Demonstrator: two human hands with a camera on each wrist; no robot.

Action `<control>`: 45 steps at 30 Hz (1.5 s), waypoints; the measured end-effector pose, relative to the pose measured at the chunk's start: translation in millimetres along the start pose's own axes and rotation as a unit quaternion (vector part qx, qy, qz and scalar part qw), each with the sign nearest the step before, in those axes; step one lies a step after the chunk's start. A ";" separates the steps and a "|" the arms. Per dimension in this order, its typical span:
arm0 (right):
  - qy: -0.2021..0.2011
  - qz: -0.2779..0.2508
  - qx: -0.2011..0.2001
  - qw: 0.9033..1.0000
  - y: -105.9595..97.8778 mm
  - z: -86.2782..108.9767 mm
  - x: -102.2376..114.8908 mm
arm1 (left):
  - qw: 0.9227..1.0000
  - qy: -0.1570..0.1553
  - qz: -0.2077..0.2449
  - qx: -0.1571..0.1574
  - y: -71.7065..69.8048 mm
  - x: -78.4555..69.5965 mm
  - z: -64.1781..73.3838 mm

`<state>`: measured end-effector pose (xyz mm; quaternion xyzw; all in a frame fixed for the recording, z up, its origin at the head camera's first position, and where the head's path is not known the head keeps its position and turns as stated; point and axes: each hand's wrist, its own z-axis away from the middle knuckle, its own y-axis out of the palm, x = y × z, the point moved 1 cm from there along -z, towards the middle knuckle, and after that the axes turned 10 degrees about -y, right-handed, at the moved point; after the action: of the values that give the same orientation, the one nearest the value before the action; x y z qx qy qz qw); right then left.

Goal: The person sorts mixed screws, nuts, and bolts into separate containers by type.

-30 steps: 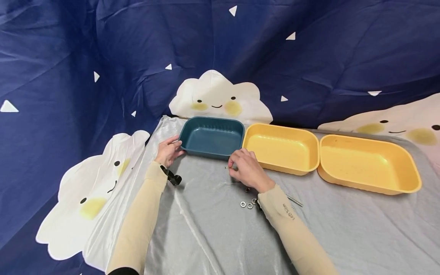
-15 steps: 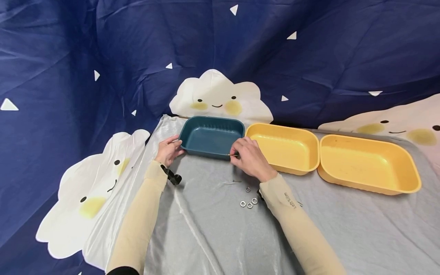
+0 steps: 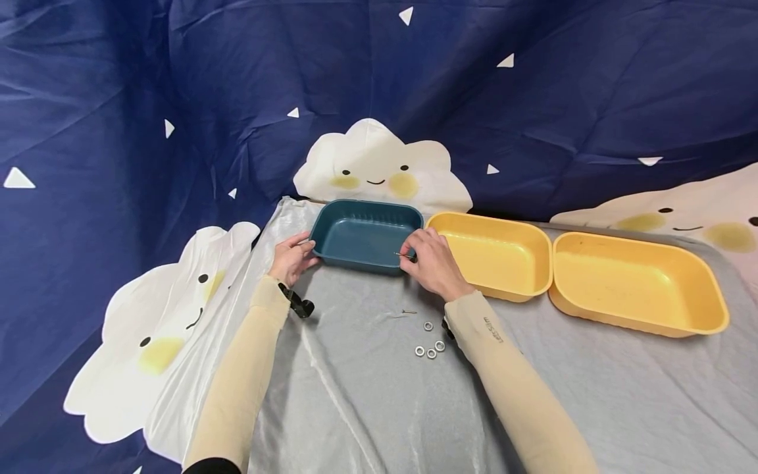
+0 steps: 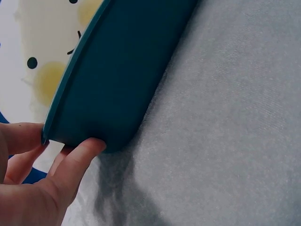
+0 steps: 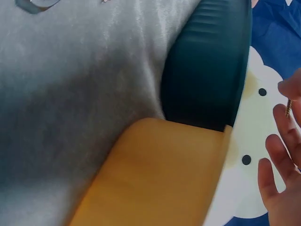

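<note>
My left hand [image 3: 291, 259] holds the left end of a dark blue plastic bin [image 3: 355, 264]. In the left wrist view, its thumb [image 4: 91, 146] lies against the bin's outer wall while the other fingers are at the rim. Over the bin's front right corner, my right hand [image 3: 435, 266] pinches a thin screw [image 3: 403, 255] between thumb and fingertips. The right wrist view shows the threaded, brass-coloured end of that screw [image 5: 288, 108], with the remaining fingers spread. Another small screw [image 3: 409, 311] lies on the grey cloth, near several metal nuts [image 3: 428, 326].
A yellow bin [image 3: 485, 288] stands against the blue one's right end, and a second yellow bin [image 3: 628, 322] is beside it further right. Behind the row hangs a navy curtain [image 3: 331, 59] with cloud prints. Grey cloth [image 3: 355, 368] covers the table.
My right hand has carried the screw from above the cloth up and forward to over the blue bin's front right edge. The left hand stays at the bin's left end.
</note>
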<state>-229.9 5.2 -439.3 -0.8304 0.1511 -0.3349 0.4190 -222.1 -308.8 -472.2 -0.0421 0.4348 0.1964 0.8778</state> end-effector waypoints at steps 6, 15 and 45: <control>0.036 -0.014 0.003 0.999 8.3 -2.0 -4.1 | 1.000 0.010 -0.007 0.000 1.3 1.2 -1.2; 0.075 -0.012 0.033 0.997 18.4 -8.3 -5.3 | 1.000 0.011 -0.011 -0.004 1.2 2.9 -2.4; 0.089 -0.032 0.015 0.995 12.6 -11.7 -5.1 | 1.000 0.014 -0.002 -0.009 -0.1 2.1 -2.6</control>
<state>-241.2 -6.7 -446.6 -0.7956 0.1563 -0.4224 0.4052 -222.8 -308.8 -475.4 -0.0537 0.4453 0.1976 0.8716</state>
